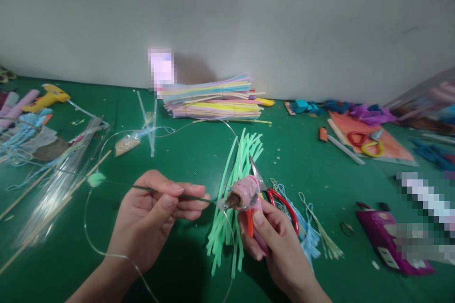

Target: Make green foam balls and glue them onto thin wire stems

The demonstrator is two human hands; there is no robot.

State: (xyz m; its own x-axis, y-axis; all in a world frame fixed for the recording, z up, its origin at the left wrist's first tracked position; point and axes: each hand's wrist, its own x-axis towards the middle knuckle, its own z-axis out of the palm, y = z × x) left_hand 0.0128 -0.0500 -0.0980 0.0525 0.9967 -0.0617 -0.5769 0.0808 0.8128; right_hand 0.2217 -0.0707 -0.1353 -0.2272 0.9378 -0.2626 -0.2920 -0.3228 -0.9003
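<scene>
My left hand [151, 218] pinches a thin dark green wire [195, 198] between thumb and fingers, holding it nearly level. Wrapped round the handle of a pink hot glue gun [245, 190] is my right hand [279, 239], with a finger by the orange trigger [250, 223]. The gun's nozzle meets the right end of the wire, where a small whitish blob shows; whether it is glue I cannot tell. Beneath them lies a bunch of mint-green pipe cleaners [227, 232]. Scissors [275, 194] with red handles lie partly behind the gun and right hand.
A thick bundle of pastel pipe cleaners [213, 99] lies by the wall. At left are a yellow glue gun [50, 97], clear wrapping [60, 194], sticks and a pale green tuft [95, 179]. Blue tassels [309, 239], an orange lighter [323, 134] and a purple packet [387, 236] lie right.
</scene>
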